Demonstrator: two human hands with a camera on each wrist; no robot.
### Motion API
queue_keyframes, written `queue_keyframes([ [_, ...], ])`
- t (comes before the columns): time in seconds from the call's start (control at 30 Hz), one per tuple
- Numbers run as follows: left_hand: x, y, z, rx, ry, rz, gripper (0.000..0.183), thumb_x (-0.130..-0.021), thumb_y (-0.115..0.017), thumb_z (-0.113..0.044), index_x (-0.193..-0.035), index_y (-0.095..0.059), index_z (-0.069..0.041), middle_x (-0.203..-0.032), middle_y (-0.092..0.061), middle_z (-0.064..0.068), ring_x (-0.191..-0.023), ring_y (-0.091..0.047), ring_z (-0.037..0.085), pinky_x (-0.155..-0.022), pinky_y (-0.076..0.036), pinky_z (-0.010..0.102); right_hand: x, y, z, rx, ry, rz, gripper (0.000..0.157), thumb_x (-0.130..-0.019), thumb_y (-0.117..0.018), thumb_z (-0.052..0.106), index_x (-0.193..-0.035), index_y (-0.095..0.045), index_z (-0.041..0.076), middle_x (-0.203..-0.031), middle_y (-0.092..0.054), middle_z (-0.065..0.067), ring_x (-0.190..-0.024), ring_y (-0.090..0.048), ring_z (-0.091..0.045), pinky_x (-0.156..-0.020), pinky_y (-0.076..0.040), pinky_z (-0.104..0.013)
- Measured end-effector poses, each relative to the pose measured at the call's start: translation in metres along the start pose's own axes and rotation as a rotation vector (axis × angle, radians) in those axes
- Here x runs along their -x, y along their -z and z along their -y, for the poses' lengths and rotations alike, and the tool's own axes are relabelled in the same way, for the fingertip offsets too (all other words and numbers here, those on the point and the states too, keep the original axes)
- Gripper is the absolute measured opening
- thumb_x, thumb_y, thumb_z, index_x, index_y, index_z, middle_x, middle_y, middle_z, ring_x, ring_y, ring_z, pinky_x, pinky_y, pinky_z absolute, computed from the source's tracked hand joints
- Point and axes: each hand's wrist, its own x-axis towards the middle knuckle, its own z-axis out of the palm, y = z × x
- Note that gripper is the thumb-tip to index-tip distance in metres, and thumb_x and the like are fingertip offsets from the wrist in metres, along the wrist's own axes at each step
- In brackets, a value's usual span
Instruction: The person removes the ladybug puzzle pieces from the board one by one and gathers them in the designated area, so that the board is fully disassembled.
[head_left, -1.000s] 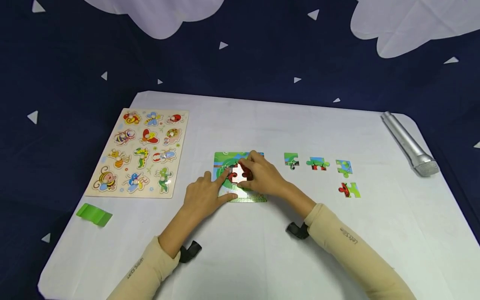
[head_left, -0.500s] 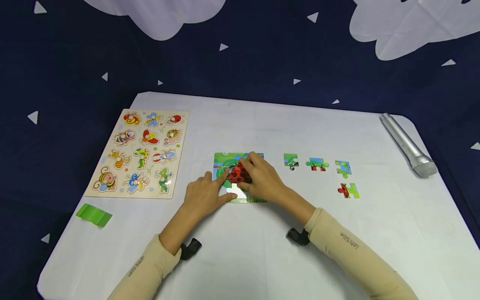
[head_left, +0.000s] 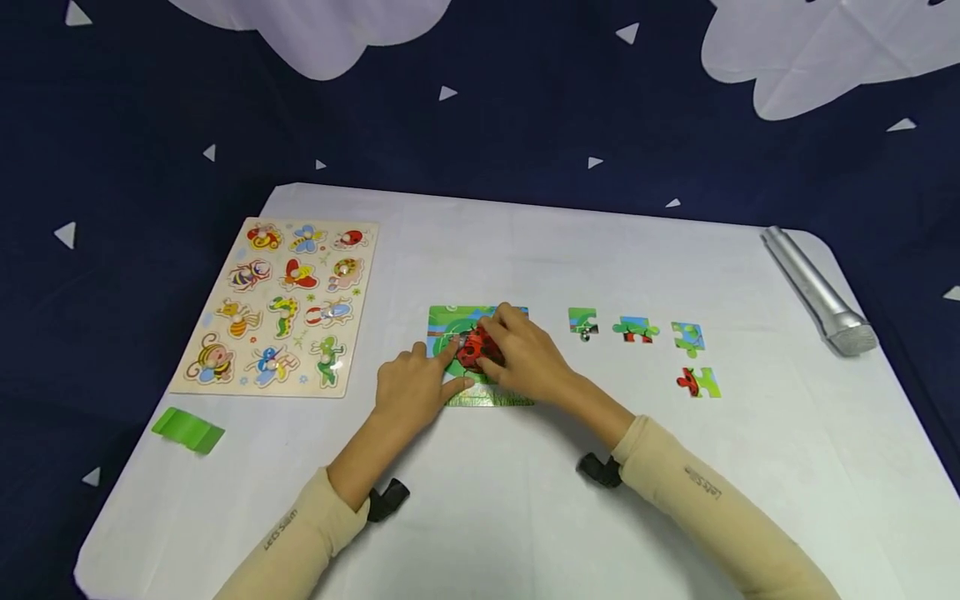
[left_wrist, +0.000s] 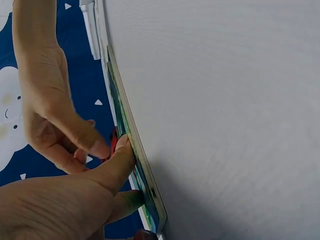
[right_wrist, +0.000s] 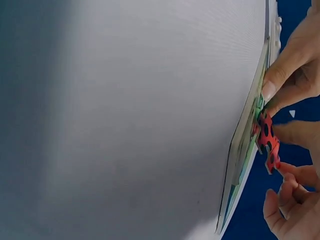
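My right hand pinches a red jigsaw piece with black spots, part of a ladybug picture. In the right wrist view the piece stands tilted at the face of the jigsaw board, fingertips at its lower end. The index finger and thumb of my left hand lie stretched on the board's left part, beside the piece. From the left wrist, the thumb presses near the board's edge. The right hand hides the board's right side in the head view.
Several loose jigsaw pieces lie right of the board. A wooden insect peg puzzle is at the left, with a green strip below it. A silver microphone lies near the table's right edge.
One second ago a white patch showed between the hands; the spotted red piece now covers it in the head view. My left hand has shifted slightly right, its thumb moving up the board.
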Motion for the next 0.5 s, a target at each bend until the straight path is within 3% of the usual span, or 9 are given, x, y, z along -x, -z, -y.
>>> queue_keyframes([
  [0.13,-0.0004,0.0000,-0.0006,0.000,0.000,-0.014,0.068,-0.087,-0.062,-0.063,-0.142,-0.056,-0.024,-0.081,-0.060,0.014,-0.056,-0.052,0.022,-0.045,-0.042,0.035,0.0004,-0.0010,-0.0041,-0.035,-0.032,0.017,0.053,-0.087,-0.076,0.025,-0.129,-0.062,-0.006,-0.102,-0.050,-0.007,-0.084,-0.046,-0.016,-0.066,-0.044,-0.027],
  [0.33,0.0006,-0.0003,-0.0013,0.003,0.003,-0.015,0.070,-0.087,-0.059,-0.067,-0.143,-0.056,-0.025,-0.086,-0.063,0.017,-0.058,-0.054,0.024,-0.044,-0.042,0.035,-0.0014,-0.0032,-0.0086,-0.077,-0.106,0.134,0.073,-0.080,-0.084,0.039,-0.133,-0.060,-0.003,-0.098,-0.045,-0.006,-0.086,-0.042,-0.016,-0.064,-0.042,-0.025],
  [0.5,0.0019,-0.0008,-0.0010,0.007,0.006,-0.013,0.070,-0.088,-0.057,-0.067,-0.143,-0.055,-0.025,-0.088,-0.063,0.018,-0.059,-0.055,0.024,-0.044,-0.042,0.035,-0.0032,-0.0033,-0.0061,-0.065,-0.119,0.159,0.073,-0.078,-0.085,0.038,-0.132,-0.060,-0.004,-0.102,-0.049,-0.008,-0.088,-0.043,-0.017,-0.067,-0.044,-0.027],
])
